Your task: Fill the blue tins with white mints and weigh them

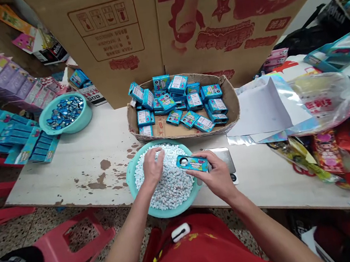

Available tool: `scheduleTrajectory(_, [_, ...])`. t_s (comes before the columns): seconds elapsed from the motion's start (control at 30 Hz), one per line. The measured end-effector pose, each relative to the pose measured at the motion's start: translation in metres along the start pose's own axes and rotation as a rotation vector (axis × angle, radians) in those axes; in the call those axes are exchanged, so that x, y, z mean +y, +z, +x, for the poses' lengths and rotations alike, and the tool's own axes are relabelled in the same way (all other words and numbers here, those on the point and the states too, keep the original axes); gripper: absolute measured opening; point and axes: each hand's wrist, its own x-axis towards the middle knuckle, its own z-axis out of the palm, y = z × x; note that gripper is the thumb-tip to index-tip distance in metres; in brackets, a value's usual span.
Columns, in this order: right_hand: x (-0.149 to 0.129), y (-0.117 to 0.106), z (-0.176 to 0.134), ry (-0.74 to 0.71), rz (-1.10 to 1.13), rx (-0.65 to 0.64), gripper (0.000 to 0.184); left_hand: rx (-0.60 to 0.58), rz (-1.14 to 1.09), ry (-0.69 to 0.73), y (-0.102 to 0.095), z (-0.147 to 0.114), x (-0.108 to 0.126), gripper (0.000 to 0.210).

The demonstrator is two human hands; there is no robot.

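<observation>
My right hand (217, 176) grips a small blue candy box (195, 164) by its right end, between thumb and fingers. White candy shows through the round hole near the box's left end. Over the left part of a turquoise basin (132, 187) is my left hand (154, 167), its fingers loosely curled and apart, with nothing visible in them. Small pale candies (173, 189) fill the basin. Just behind stands a cut-down cardboard tray (166, 128) with several similar blue boxes (189, 119). A flat scale (225, 158) lies behind my right hand, partly hidden by it.
Another turquoise basin (79, 123) holds shiny blue pieces at the left. A large carton (122, 75) stands at the back. White sheets (255, 107) and plastic bags (322, 96) lie on the right. Pink stools (61, 257) are below the table's left front edge.
</observation>
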Motion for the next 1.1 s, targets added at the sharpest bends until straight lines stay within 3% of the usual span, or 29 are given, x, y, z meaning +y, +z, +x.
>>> scheduleTrajectory(0.1, [0.01, -0.004, -0.001, -0.001, -0.028, 0.012, 0.035, -0.214, 0.412, 0.172, 0.016, -0.016, -0.02, 0.033])
scheduleTrajectory(0.23, [0.025, -0.001, -0.003, 0.034, -0.066, 0.011, 0.034, -0.262, 0.729, 0.221, 0.027, -0.032, -0.02, 0.039])
scheduleTrajectory(0.33, [0.033, 0.004, -0.007, 0.056, -0.088, -0.001, 0.032, -0.281, 0.729, 0.23, 0.027, -0.032, -0.018, 0.03])
scheduleTrajectory(0.4, [0.037, 0.007, -0.011, 0.069, -0.089, -0.014, 0.033, -0.235, 0.542, 0.168, 0.027, -0.029, -0.021, 0.023])
scheduleTrajectory(0.53, [0.041, 0.011, -0.016, 0.108, -0.103, -0.026, 0.035, -0.041, -0.025, -0.087, 0.029, -0.024, -0.03, 0.018])
scheduleTrajectory(0.63, [0.04, 0.014, -0.015, 0.096, -0.114, -0.045, 0.035, 0.056, -0.163, -0.179, 0.027, -0.02, -0.027, 0.023])
scheduleTrajectory(0.73, [0.033, 0.022, -0.011, 0.025, -0.138, -0.083, 0.032, 0.149, -0.32, -0.283, 0.019, -0.015, -0.008, 0.031])
scheduleTrajectory(0.87, [0.018, 0.039, -0.006, -0.062, -0.188, -0.144, 0.029, 0.194, -0.881, -0.463, 0.004, -0.009, 0.03, 0.029])
scheduleTrajectory(0.97, [0.007, 0.052, -0.003, -0.098, -0.263, -0.177, 0.028, 0.211, -1.044, -0.449, -0.001, -0.009, 0.048, 0.027])
scheduleTrajectory(1.1, [0.002, 0.058, 0.0, -0.095, -0.317, -0.205, 0.03, 0.239, -0.979, -0.32, 0.001, -0.011, 0.053, 0.023])
